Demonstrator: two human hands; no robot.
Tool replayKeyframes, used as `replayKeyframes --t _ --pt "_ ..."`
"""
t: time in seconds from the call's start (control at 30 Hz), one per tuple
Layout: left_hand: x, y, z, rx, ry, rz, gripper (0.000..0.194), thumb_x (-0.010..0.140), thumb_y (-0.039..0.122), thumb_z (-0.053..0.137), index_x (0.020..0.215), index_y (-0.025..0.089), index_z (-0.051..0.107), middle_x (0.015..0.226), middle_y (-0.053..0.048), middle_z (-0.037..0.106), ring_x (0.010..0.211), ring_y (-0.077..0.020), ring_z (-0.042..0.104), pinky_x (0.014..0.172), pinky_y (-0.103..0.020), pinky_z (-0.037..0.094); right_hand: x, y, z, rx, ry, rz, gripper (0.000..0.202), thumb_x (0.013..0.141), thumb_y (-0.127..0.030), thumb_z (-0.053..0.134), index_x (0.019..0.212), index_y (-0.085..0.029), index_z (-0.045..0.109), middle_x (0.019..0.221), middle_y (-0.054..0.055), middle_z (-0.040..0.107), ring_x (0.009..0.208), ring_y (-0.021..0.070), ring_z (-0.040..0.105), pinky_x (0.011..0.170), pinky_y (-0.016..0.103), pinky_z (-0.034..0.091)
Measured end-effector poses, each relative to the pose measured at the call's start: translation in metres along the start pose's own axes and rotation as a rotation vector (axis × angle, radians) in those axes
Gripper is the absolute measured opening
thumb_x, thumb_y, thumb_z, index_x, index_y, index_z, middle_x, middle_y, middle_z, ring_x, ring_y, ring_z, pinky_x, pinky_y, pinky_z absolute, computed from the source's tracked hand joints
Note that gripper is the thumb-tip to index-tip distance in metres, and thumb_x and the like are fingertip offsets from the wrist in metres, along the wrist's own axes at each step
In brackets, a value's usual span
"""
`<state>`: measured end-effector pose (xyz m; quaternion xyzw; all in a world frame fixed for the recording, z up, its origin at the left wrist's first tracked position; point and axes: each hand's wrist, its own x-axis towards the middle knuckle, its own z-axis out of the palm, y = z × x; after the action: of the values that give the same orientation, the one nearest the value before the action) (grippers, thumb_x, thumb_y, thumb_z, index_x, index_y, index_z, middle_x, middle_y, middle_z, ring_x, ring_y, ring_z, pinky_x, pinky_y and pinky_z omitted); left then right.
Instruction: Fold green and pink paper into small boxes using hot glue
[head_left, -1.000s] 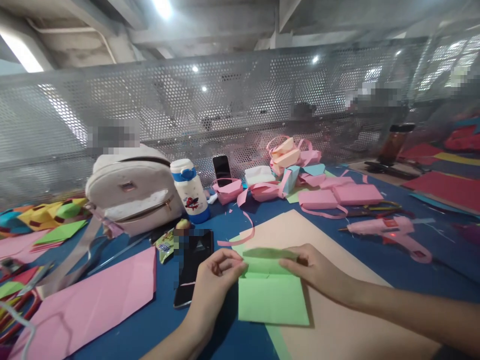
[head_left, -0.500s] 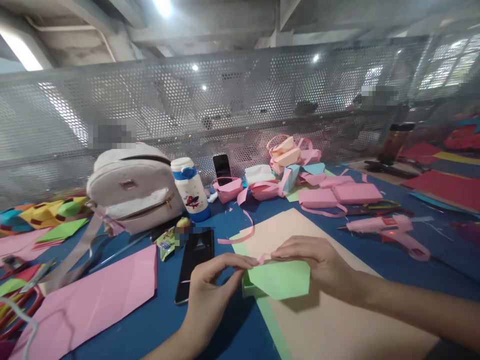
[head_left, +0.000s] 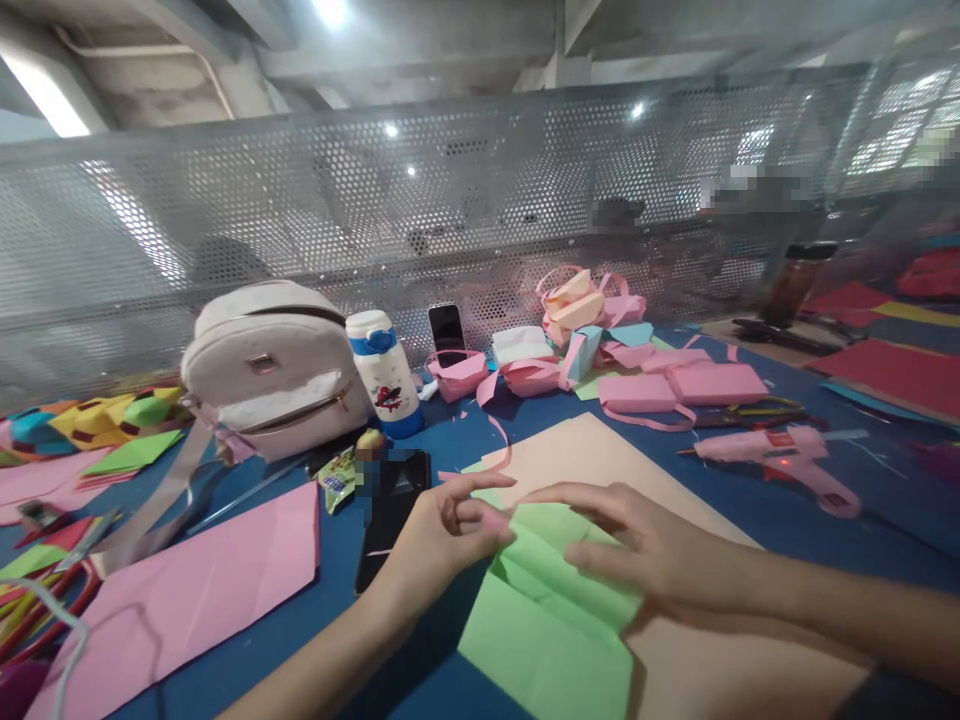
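A folded light green paper (head_left: 551, 640) lies opened out in front of me, with crease lines across it. My right hand (head_left: 626, 540) grips its upper part, the thumb on the near face and the fingers over the top edge. At its upper left corner is my left hand (head_left: 450, 540), thumb and fingers pinched together with the index finger raised. A small pink paper piece (head_left: 495, 521) seems to show between those fingertips. Beneath the green paper is a large peach sheet (head_left: 697, 660).
A pink glue gun (head_left: 795, 460) rests at the right, its cord running off. Pink paper boxes (head_left: 637, 393) and a white bottle (head_left: 386, 385) stand behind. Left are a phone (head_left: 394, 490), a pale backpack (head_left: 262, 370) and pink paper (head_left: 202, 590). A perforated metal screen (head_left: 480, 200) closes the back.
The green paper has gone from a folded shape to opened out, its lower panel now toward me. My left fingers have come off its top edge into a pinch.
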<state>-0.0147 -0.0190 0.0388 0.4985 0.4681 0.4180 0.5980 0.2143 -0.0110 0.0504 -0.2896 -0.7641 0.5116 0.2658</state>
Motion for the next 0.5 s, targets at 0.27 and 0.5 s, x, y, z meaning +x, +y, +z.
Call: replayKeyframes --t 0.27,0.5 --pt "0.008 0.004 -0.014 0.051 -0.037 -0.034 0.067 0.06 0.026 0.088 0.12 0.012 0.064 0.067 0.0 0.072 0.055 -0.0124 0.062 0.051 -0.02 0.047 0.003 -0.012 -0.003 0.199 -0.242 0.223 0.042 0.089 -0.022 0.059 0.13 -0.018 0.06 0.109 0.007 0.071 0.104 0.0238 0.066 0.089 0.034 0.053" --pt "0.016 0.001 -0.025 0.24 -0.1 -0.019 0.059 0.063 0.017 0.082 0.119 0.011 0.066 0.064 0.0 0.071 0.057 -0.0139 0.065 0.052 -0.02 0.044 -0.006 0.006 0.001 0.255 -0.48 0.344 0.028 0.094 -0.032 0.056 0.107 -0.011 0.068 0.075 0.004 0.068 0.067 0.0157 0.068 0.066 0.025 0.053"
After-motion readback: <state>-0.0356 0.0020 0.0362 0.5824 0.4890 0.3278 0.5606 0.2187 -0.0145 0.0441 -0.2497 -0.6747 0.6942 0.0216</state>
